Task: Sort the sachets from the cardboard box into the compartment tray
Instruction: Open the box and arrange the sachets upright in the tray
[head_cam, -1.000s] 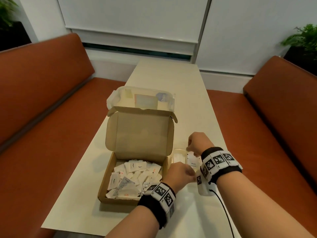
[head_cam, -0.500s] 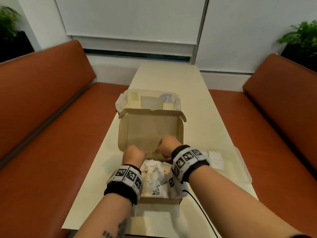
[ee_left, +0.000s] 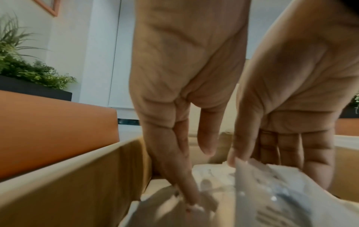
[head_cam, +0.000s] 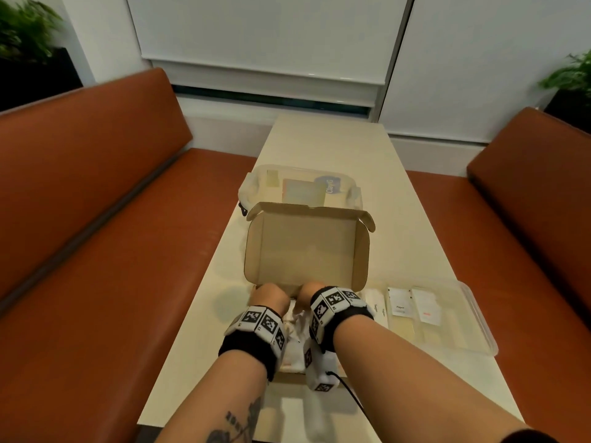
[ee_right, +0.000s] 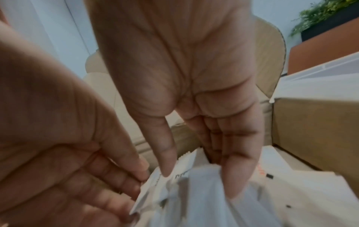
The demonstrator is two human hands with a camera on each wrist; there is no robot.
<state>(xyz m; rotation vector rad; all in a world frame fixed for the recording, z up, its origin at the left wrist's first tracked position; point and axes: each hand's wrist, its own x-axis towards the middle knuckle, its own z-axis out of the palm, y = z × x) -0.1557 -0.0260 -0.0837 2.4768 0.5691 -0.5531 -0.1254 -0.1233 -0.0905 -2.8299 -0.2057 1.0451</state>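
Observation:
The open cardboard box stands on the table with its lid upright, and both hands are down inside it. White sachets show between my wrists. My left hand reaches down with straight fingers pressing into the pile near the box's left wall. My right hand is beside it. Its thumb and fingers pinch the top edge of a white sachet. Right of the box lies the clear compartment tray, with a pepper sachet and another sachet in separate compartments.
A clear plastic lid lies on the table behind the box. Orange benches run along both sides of the narrow table. A cable trails from my right wrist.
Both hands have left the tray on the right and moved left into the cardboard box, where they now dig among the sachets.

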